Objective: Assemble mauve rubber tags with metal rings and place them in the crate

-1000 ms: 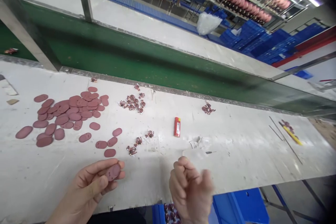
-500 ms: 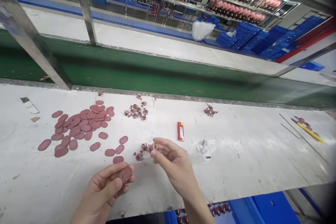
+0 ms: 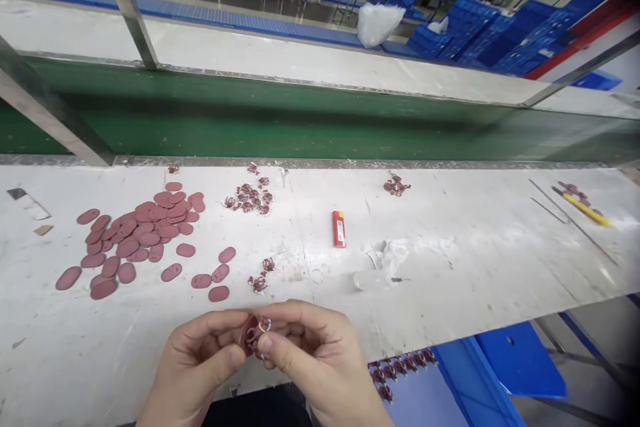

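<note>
A maroon oval disc [image 3: 249, 337] was held low in the centre of the frame, gripped between the left hand [image 3: 197, 360] and the right hand [image 3: 313, 363]. The hands were together, with their fingers meeting around the disc. A small gold-coloured ring [image 3: 264, 325] was seen at the disc's upper edge, pinched by the right thumb and forefinger; how it was joined to the disc could not be told.

More maroon oval discs [image 3: 140, 230] were spread in a loose heap at the left of the white workbench [image 3: 450, 300]. Small dark-red wired parts [image 3: 259, 278] were lying just above the hands, and a larger cluster of wired parts [image 3: 246, 199] was placed near the bench's far edge. A red lighter [image 3: 339, 228] was lying flat right of centre. A yellow tool [image 3: 585, 210] was seen at the far right of the bench.

A green conveyor belt [image 3: 300, 127] was running behind the bench, and blue crates [image 3: 475, 33] were stacked at the upper right.
</note>
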`<state>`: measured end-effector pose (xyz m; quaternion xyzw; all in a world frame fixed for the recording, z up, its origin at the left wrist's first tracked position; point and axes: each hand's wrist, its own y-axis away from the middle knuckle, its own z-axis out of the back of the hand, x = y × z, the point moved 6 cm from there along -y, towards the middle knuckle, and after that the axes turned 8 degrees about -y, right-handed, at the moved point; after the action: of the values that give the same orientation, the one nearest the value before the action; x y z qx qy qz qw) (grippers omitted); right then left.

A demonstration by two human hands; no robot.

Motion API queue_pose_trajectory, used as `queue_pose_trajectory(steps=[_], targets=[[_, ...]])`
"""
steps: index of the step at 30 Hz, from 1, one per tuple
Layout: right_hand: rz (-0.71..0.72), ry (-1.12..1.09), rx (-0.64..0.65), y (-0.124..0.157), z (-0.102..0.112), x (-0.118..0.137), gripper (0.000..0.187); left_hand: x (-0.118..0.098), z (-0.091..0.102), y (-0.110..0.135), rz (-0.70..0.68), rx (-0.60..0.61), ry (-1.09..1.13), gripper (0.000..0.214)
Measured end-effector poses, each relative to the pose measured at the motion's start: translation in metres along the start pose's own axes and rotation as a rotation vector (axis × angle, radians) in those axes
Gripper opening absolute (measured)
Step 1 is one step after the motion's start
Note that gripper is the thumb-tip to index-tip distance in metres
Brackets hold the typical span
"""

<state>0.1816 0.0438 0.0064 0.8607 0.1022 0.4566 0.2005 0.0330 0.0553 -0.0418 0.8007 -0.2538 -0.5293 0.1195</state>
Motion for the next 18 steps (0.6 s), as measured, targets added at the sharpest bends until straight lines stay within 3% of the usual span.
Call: queue_pose_trajectory(steps=[5,9,18], targets=[[0.023,0.024,0.004,0.0025,-0.0021,0.0037,0.024,0.0037,0.0028,-0.0033,-0.056,0.117,-0.068,0.023],[0.065,0.108,-0.001,0.0021,-0.0022,0.0057,0.018,0.0022,-0.0016,-0.0035,-0.035,0.108,-0.045,0.01],[0.067,0.074,-0.029,-0.0016,0.0011,0.0027,0.021,0.0004,-0.0036,-0.001,-0.037,0.013,-0.084,0.009]])
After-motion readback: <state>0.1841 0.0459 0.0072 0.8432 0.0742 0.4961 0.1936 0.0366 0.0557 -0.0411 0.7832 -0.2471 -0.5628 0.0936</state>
